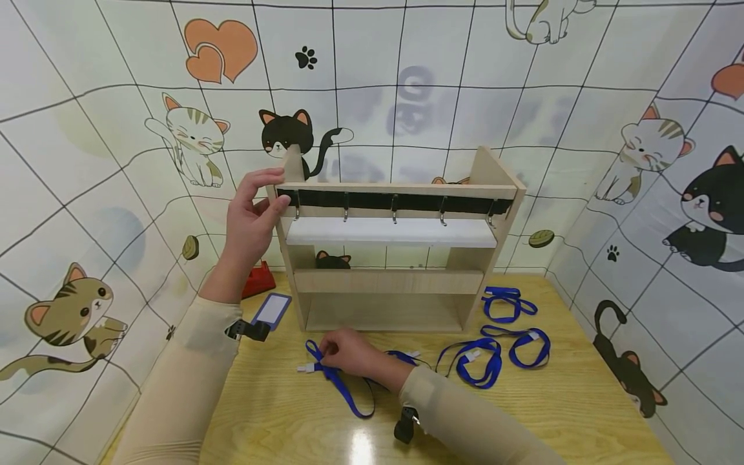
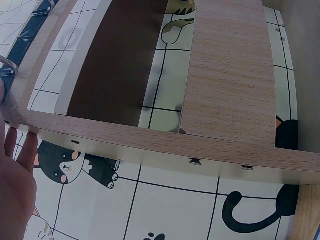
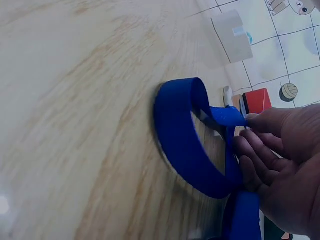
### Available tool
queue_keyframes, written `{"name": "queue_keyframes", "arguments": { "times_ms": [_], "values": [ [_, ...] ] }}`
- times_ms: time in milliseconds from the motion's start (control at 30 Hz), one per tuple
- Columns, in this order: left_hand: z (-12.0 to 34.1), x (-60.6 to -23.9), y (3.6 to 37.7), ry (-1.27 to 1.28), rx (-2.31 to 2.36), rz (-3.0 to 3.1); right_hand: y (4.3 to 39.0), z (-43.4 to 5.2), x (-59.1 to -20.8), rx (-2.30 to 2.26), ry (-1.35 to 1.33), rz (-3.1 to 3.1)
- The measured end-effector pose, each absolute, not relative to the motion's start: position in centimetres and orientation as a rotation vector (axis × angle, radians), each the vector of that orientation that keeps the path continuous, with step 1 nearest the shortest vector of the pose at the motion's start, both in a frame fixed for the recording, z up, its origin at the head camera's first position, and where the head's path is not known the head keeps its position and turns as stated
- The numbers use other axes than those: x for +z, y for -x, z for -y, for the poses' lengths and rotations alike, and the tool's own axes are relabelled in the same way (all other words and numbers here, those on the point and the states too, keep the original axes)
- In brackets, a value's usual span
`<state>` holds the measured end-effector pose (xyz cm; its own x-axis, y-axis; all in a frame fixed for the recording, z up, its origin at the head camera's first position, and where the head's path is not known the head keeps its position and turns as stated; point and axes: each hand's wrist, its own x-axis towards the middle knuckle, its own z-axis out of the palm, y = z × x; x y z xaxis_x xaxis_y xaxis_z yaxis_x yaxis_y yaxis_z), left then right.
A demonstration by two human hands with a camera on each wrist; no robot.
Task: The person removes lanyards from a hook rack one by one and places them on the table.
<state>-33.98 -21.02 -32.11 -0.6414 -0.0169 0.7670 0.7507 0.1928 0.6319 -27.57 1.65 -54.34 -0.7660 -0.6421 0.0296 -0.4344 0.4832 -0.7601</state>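
Observation:
A small wooden rack (image 1: 386, 282) stands on the table, with a row of metal hooks (image 1: 394, 216) along a black strip near its top. My left hand (image 1: 251, 216) holds its upper left corner, thumb in front at the strip's end, the other fingers by the side panel. In the left wrist view those fingertips (image 2: 29, 145) touch the panel's edge. In front of the rack, my right hand (image 1: 351, 354) pinches the strap of a blue lanyard (image 1: 341, 386) between thumb and index finger. The lanyard's strap (image 3: 175, 140) loops over the tabletop in the right wrist view.
More blue lanyards lie coiled to the right, one (image 1: 494, 369) in front of the rack and another (image 1: 530, 363) beyond it. A blue-edged card holder (image 1: 272, 310) and a red object (image 1: 258, 281) lie left of the rack. Cat-printed cloth walls (image 1: 372, 116) enclose the table (image 1: 279, 413).

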Motion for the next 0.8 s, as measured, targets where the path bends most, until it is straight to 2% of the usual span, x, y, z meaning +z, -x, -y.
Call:
{"name": "queue_keyframes", "arguments": {
  "times_ms": [433,600,800],
  "values": [
    [20.2,-31.8,32.5,0.659,-1.503,1.885,26.5,-4.6,-53.2,-1.291,0.874,-2.450],
    [21.9,-34.2,31.5,0.582,-1.403,2.031,25.0,-9.1,-51.8,-1.346,0.910,-2.497],
    [25.8,-38.6,29.0,0.559,-1.150,2.297,23.6,-17.8,-50.7,-1.283,0.859,-2.613]
  ]
}}
